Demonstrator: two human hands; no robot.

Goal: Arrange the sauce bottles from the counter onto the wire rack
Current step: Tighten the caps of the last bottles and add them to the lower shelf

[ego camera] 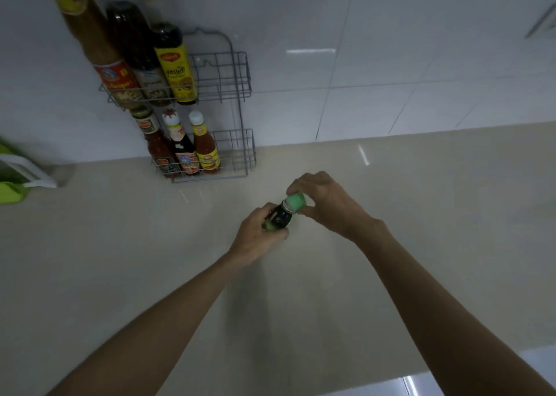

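Note:
A small dark sauce bottle [281,216] with a green cap [296,203] is held over the beige counter [150,245]. My left hand [258,234] wraps around its body. The fingers of my right hand [323,198] pinch the cap. The grey wire rack [237,76] stands against the tiled wall. Its upper shelf carries three tall bottles, among them one with a yellow label [176,67]. Three small bottles fill the left of the lower shelf, including an orange chilli sauce [206,148]. The right part of both shelves is bare.
A green and white object [15,173] sits at the counter's far left edge. The counter's front edge runs along the lower right, with a lighter floor [451,380] beyond it.

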